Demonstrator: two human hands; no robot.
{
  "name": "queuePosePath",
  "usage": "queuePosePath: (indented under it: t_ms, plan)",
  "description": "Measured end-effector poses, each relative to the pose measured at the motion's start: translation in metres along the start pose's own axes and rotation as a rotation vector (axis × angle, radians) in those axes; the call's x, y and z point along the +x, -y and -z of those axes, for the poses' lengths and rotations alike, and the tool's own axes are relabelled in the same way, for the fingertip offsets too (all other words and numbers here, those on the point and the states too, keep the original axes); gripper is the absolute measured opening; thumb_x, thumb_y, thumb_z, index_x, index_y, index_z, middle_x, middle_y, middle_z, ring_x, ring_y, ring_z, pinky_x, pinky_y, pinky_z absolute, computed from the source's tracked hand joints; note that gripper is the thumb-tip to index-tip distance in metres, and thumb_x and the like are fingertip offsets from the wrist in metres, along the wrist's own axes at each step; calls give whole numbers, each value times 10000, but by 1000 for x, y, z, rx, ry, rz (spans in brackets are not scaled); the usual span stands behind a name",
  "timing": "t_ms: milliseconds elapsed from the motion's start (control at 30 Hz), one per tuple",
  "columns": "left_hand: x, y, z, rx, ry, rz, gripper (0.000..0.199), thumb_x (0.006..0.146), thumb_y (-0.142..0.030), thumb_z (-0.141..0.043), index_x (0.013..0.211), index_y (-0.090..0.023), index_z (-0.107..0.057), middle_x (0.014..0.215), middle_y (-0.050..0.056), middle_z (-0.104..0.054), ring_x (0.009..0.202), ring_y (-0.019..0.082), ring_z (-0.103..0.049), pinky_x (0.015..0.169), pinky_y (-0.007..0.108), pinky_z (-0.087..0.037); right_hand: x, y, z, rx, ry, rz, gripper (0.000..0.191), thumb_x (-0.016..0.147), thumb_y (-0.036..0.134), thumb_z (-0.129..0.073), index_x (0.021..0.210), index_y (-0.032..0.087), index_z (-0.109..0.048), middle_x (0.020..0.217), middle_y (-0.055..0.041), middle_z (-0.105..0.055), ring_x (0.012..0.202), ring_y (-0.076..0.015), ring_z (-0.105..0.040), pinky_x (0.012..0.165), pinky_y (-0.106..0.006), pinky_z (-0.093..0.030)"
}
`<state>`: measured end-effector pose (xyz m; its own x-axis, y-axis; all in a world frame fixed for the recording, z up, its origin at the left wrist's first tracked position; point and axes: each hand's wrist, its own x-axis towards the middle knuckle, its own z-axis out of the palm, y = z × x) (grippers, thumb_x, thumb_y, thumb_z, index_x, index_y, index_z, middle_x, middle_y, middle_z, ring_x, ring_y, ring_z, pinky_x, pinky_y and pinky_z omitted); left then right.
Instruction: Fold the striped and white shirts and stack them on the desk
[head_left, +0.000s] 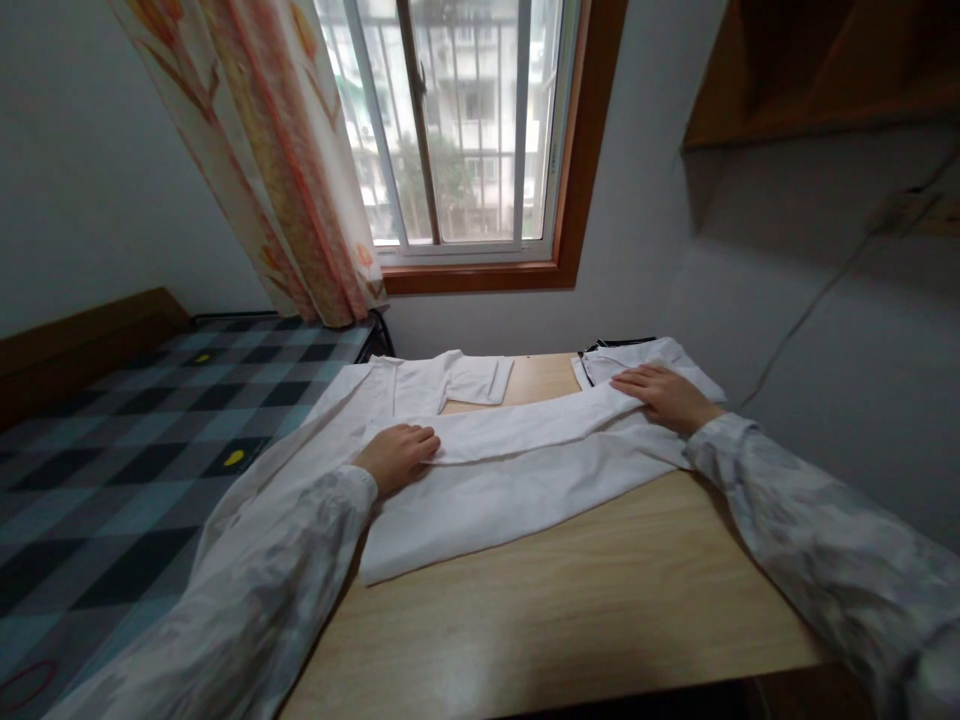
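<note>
A white long-sleeved garment (480,515) lies spread over the wooden table, one side folded inward in a long strip. Its left part drapes past the table's left edge towards the bed, and a sleeve with its cuff lies at the far side. My left hand (397,458) rests palm down on the cloth near the left end of the folded strip, fingers laid out together. At the strip's right end, my right hand (667,397) lies flat on the fabric with fingers extended. The undersides of both hands are hidden.
Pale wood shows on the table (540,610) in front of the garment. A folded white cloth (637,352) with something black under it sits at the back right. On the left is a bed with a checked cover (150,470). A curtain (300,180) hangs beside the window.
</note>
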<state>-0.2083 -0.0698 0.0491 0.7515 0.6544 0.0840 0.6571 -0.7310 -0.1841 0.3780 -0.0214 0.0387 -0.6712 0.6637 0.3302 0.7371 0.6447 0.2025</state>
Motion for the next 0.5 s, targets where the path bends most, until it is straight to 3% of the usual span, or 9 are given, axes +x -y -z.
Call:
queuePosePath:
  t_ms: [100,267,400,500]
  plan:
    - [4,8,3,24,-18,88,163,957,-125,-575,1031,-218,-687,1013,88,-719,890,250,-687,808,365,-508,11,-4,-1,-78,-35,-70,652,873,85,-580,1519,159,-633,1468,-160,-701,1381,-346,-609,1230,-541,-399]
    - [6,14,6,39,-118,241,223,958,-96,-526,1016,-222,-701,1029,102,-730,922,253,-688,810,361,-506,29,-7,-7,-143,-133,-140,731,881,63,-581,1601,181,-541,1623,-127,-582,1516,-355,-489,1280,-571,-335]
    - [2,8,-1,-61,-20,205,148,947,-178,-582,1007,-227,-708,1003,95,-763,932,266,-710,838,367,-513,32,-11,-24,-125,-36,-81,646,844,27,-571,1458,198,-672,1586,-114,-621,1495,-324,-516,1261,-546,-366]
    - [-3,9,-5,-167,10,217,202,884,-188,-636,1057,-256,-716,1010,71,-786,944,269,-721,871,367,-514,28,-14,-29,-129,7,-80,694,793,14,-572,1460,185,-662,1608,-123,-596,1520,-324,-486,1270,-552,-348]
